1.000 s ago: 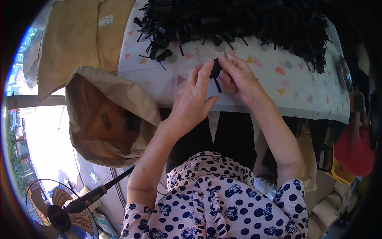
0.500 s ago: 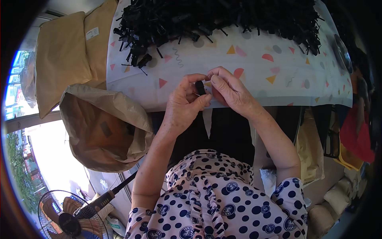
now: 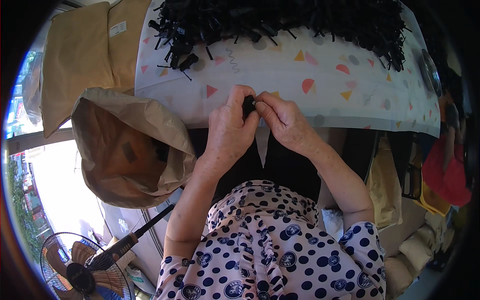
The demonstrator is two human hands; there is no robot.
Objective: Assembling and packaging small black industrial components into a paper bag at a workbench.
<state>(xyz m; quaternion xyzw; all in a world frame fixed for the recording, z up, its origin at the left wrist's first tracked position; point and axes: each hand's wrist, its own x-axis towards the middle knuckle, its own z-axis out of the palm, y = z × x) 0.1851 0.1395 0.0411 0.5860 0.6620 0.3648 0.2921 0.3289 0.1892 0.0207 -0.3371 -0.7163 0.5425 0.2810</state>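
Just over the table's near edge, my left hand (image 3: 231, 122) is closed round a small black plastic part (image 3: 248, 106), with the thumb and forefinger on either side of it. My right hand (image 3: 286, 120) meets it from the right, its thumb and forefinger pinched together at the part's end. Whatever lies between those fingertips is too small to make out. Beyond both hands, a large heap of similar black parts (image 3: 280, 22) with thin stems covers the far side of the table. One loose black part (image 3: 188, 61) sits at the heap's near left.
A patterned white cloth covers the table (image 3: 280, 112). To the left gapes an open brown paper sack (image 3: 115, 100), with full brown sacks (image 3: 75, 60) behind it. A fan (image 3: 82, 277) stands lower left. A metal dish (image 3: 431, 72) and a person in red (image 3: 445, 172) are at right.
My right fingertips have come down and left onto the end of the black part. My left fingers have closed further round it. The whole view has shifted slightly.
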